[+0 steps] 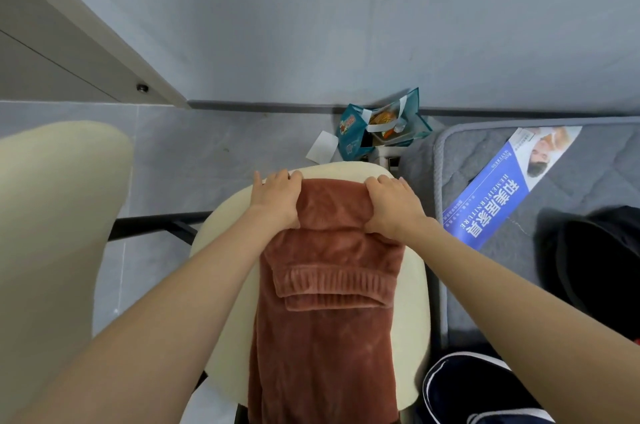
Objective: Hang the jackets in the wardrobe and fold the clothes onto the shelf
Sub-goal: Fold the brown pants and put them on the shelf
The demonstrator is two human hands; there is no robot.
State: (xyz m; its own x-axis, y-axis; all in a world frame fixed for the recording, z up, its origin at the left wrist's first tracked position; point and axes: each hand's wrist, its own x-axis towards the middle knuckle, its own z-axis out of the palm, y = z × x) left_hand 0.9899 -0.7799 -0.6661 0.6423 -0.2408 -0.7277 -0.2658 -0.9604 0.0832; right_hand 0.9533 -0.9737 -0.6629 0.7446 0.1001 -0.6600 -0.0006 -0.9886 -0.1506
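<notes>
– While both hands are on those trousers (329, 285), how far would you say the job has got?

– Early on, I'd judge. The rust-coloured fleece trousers lie lengthwise on the cream chair seat (414, 285). Their far end is doubled back toward the person, so the ribbed cuffs sit on top near the middle. The near end hangs off the front of the seat.

– And the grip?

– The left hand (277, 200) and the right hand (393, 207) each clasp one side of the fold at the far end, fingers curled over the cloth. Neither hand is slack.

– What's left?

– At least one more fold, I'd think, then carrying the trousers to a shelf, and no shelf shows. Dark clothes (602, 268) lie on the grey mattress (502, 285) to the right. A dark garment with white stripes (485, 385) sits at the bottom right. Neither looks hung or folded, so most of the task seems to lie ahead.
</notes>
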